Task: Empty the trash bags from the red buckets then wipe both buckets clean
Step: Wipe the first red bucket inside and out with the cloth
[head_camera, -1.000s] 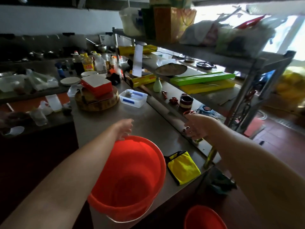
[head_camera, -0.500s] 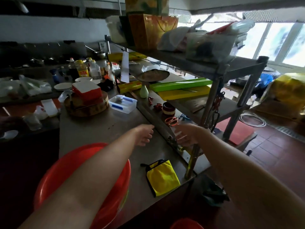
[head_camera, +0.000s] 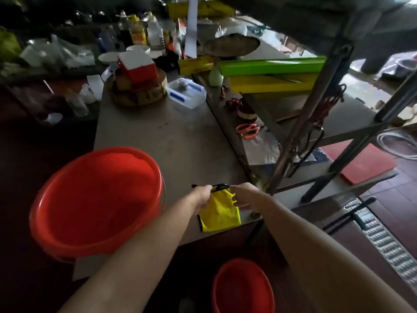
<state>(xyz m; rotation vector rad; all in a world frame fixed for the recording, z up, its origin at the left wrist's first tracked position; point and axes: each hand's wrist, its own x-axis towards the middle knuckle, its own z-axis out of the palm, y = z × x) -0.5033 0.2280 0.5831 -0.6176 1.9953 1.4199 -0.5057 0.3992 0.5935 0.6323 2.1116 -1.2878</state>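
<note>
Your left hand (head_camera: 200, 193) and right hand (head_camera: 244, 195) meet at the far edge of the yellow cloth (head_camera: 220, 214), a folded square with a black hem that lies flat near the front edge of the grey metal table (head_camera: 180, 143). Your left fingers are curled and pinch the black hem at the cloth's 11 o'clock corner. Your right fingers curl down over its 1 o'clock corner, slightly spread, and seem to pinch it too, though the blur makes that hard to confirm. The large round red plastic bucket (head_camera: 94, 199) stands upright and empty on the table at 9 o'clock from the cloth, just beside your left forearm and overhanging the table's front corner. A second red plastic bucket (head_camera: 243, 288) stands on the floor at 6 o'clock, below the table edge and between your forearms. Well beyond your hands, at 12 o'clock, a clear plastic tub with blue clips (head_camera: 187, 93) sits beside a round wooden chopping block (head_camera: 140, 96).
</note>
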